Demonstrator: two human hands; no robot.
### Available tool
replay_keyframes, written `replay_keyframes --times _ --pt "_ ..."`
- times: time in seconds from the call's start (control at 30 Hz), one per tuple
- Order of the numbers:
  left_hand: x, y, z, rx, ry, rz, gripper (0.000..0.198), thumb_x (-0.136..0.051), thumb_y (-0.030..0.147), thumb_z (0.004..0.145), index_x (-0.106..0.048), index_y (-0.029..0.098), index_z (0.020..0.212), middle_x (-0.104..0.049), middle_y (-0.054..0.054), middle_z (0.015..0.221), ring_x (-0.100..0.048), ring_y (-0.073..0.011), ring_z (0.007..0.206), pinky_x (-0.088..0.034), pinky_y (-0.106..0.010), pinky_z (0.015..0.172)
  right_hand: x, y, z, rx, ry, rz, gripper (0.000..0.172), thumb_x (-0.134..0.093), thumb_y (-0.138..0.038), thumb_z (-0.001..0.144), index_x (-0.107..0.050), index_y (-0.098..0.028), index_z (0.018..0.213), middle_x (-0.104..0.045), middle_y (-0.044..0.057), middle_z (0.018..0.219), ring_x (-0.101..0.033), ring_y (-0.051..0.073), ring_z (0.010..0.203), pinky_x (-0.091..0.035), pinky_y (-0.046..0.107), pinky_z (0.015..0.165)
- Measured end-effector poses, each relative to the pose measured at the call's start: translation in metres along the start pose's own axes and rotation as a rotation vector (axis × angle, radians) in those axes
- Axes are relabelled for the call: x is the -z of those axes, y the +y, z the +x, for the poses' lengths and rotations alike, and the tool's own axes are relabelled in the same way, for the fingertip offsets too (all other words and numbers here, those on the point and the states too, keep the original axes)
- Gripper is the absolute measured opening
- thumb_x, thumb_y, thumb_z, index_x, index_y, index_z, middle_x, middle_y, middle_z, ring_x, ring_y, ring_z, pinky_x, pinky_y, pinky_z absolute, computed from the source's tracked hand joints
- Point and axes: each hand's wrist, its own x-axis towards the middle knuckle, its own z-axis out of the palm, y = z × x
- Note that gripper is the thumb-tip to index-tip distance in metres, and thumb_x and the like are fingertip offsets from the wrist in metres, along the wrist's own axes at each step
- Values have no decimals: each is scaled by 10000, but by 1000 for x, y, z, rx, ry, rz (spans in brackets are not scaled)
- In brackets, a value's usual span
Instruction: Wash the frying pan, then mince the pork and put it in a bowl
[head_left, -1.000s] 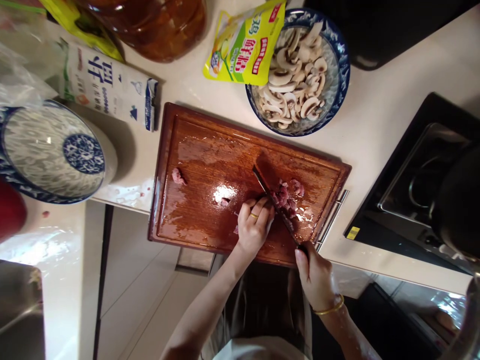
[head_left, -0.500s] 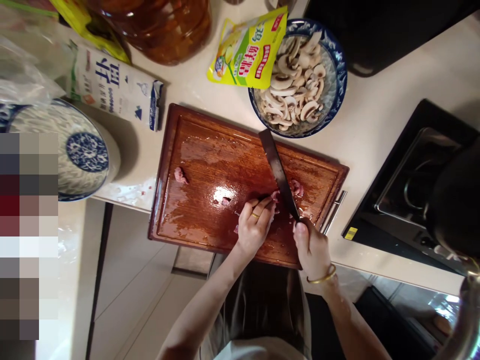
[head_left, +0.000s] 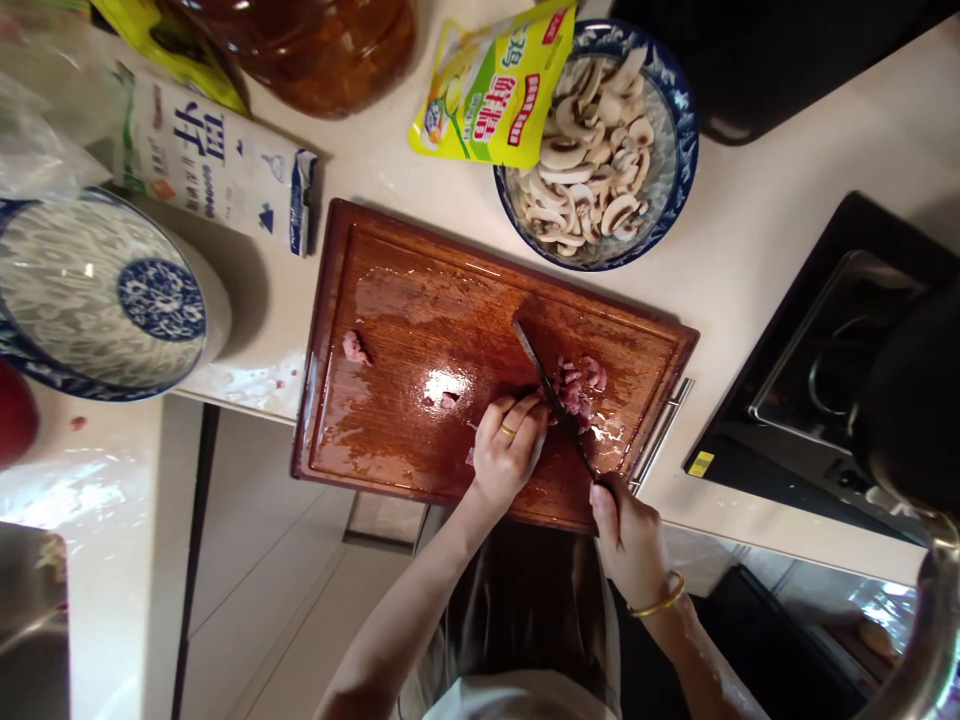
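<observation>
A wet wooden cutting board [head_left: 420,300] lies on the pale counter. Pink chopped meat [head_left: 580,383] sits near its right end. My right hand [head_left: 628,532] grips the handle of a dark knife [head_left: 550,393], whose blade is edge-down in the meat. My left hand [head_left: 511,450], a ring on one finger, has its fingers curled and pressed on the meat just left of the blade. Two small scraps of meat [head_left: 355,348] lie apart on the left and middle of the board.
A blue-rimmed bowl of sliced mushrooms [head_left: 679,165] stands behind the board, with a yellow packet [head_left: 487,95] leaning on it. A white carton [head_left: 214,165], a blue-patterned bowl [head_left: 97,290] and a brown jar [head_left: 315,40] are at the left. A black hob [head_left: 825,380] is at the right.
Half a second ago the knife was raised with its blade flat to the camera; now it has come back down into the meat. My left hand has stayed in place.
</observation>
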Motion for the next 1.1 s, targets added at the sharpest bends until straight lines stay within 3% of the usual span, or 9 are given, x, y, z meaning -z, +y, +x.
replay_keyframes --times 0.1,0.27,0.4,0.63,0.87,1.1 --pt "1 1 4 13 -5 0 140 -554 121 848 -608 180 962 -688 -67 993 -602 -191 939 -494 -343 812 -2 -4 10 21 10 17 442 -261 -429 962 -588 -182 797 -619 27 533 -593 163 455 -370 235 438" --pt "3 2 5 27 -48 -32 155 -555 124 850 -606 173 988 -686 -65 989 -610 -189 946 -488 -344 833 -9 -15 40 43 67 -4 501 -222 -465 957 -619 -160 948 -683 86 690 -637 195 564 -430 266 505" --pt "2 1 1 22 -40 -45 208 -564 111 843 -610 179 1034 -689 -61 1026 -608 -185 989 -481 -343 871 -15 -19 53 45 69 75 495 -202 -449 962 -613 -175 936 -645 48 632 -612 178 542 -435 267 528" --pt "7 3 -3 30 56 -58 246 -621 108 809 -602 184 1043 -688 -64 1002 -616 -173 961 -481 -332 862 -8 -3 17 -53 44 221 419 -232 -434 964 -541 -190 825 -602 21 573 -590 150 493 -412 237 472" --pt "8 5 -3 85 102 6 167 -641 112 782 -611 194 924 -646 -49 894 -600 -161 848 -489 -312 805 2 4 -3 46 27 99 397 -278 -404 966 -542 -184 767 -625 18 546 -614 151 461 -393 222 446" --pt "6 4 -1 54 98 34 151 -618 79 777 -606 182 887 -661 -61 909 -572 -196 941 -485 -342 838 -5 4 -6 96 44 -38 398 -300 -402 966 -581 -163 817 -627 22 539 -593 157 422 -333 236 404"
